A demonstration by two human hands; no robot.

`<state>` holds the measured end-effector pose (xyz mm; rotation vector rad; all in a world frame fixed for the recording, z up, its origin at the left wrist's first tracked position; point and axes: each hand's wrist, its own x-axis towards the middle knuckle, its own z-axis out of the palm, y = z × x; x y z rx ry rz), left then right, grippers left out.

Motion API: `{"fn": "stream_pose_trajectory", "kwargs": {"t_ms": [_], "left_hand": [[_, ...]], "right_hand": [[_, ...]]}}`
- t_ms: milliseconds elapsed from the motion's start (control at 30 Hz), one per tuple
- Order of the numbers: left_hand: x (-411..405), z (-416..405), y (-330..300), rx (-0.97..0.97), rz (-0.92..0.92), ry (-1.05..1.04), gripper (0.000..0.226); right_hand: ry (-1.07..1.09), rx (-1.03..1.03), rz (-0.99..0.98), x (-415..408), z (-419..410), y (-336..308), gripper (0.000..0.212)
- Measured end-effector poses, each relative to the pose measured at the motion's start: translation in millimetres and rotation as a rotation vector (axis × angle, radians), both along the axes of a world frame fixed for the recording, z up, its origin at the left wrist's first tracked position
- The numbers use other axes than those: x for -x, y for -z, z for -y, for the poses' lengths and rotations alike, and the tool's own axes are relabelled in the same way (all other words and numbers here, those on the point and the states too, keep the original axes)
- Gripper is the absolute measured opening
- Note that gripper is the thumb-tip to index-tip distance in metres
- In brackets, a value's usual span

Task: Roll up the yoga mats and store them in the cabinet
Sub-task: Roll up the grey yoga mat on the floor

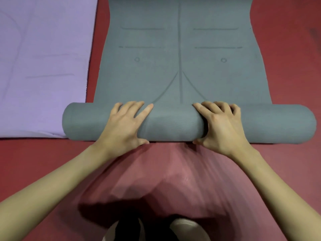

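Observation:
A grey yoga mat with printed alignment lines lies flat ahead of me on the red floor. Its near end is wound into a thick roll lying crosswise. My left hand wraps over the roll left of centre, fingers on top and thumb tucked under the near side. My right hand grips it the same way right of centre. A purple yoga mat lies spread flat to the left, its corner touching the roll's left end. No cabinet is in view.
A red floor surrounds the mats. My pink skirt spreads just behind the roll, with my white shoes at the bottom edge.

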<state>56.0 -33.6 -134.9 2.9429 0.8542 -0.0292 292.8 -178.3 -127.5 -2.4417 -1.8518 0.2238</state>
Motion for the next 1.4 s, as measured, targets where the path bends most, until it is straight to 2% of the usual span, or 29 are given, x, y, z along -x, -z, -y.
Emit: {"fn": "stream_pose_trajectory", "kwargs": {"t_ms": [167,300,400,600,700,800,900,1033,1200,1300,1400], "left_hand": [[7.2,14.4,3.7,0.024,0.039,-0.001,0.111],[-0.8,8.5,3.9,-0.031,-0.028,0.025,0.113],[-8.7,-9.5,-1.5,0.039,-0.056,0.047,0.11],[-33.6,-44.2,-18.2,0.237,-0.07,0.023,0.109],[-29.0,-42.6,-15.8,0.199,0.0,0.017,0.105],[-20.8,-23.4,-1.7,0.081,0.093,0.013,0.107],[-23.6,-18.0,11.2,-0.011,0.095,0.0,0.106],[-37.2,-39.7,6.4,0.06,0.052,-0.044,0.104],[-53.2,-63.7,-8.0,0.21,0.007,-0.084,0.105],[-48.9,-55.1,-6.3,0.13,0.083,-0.11,0.099],[-47.1,-50.6,1.4,0.024,0.02,-0.093,0.109]], "right_hand": [[0.01,0.103,-0.051,0.0,-5.6,-7.4,0.106],[-0.032,0.19,-0.141,-14.9,-25.9,-17.7,0.116],[-0.041,0.138,-0.153,-18.8,-22.2,-15.8,0.114],[-0.047,-0.034,0.049,0.5,-12.1,9.7,0.123],[-0.025,-0.006,-0.043,-14.1,-31.7,5.0,0.119],[-0.029,0.079,-0.135,-29.0,-51.7,-5.0,0.117],[-0.014,0.088,-0.178,-30.9,-58.4,-8.9,0.113],[0.009,-0.093,-0.081,-13.6,-37.2,-1.8,0.101],[0.0,-0.128,0.053,-4.5,-35.7,15.6,0.114],[0.011,-0.088,0.058,-16.5,-56.6,12.3,0.115],[0.013,-0.006,0.025,-28.0,-76.5,6.6,0.122]]}}
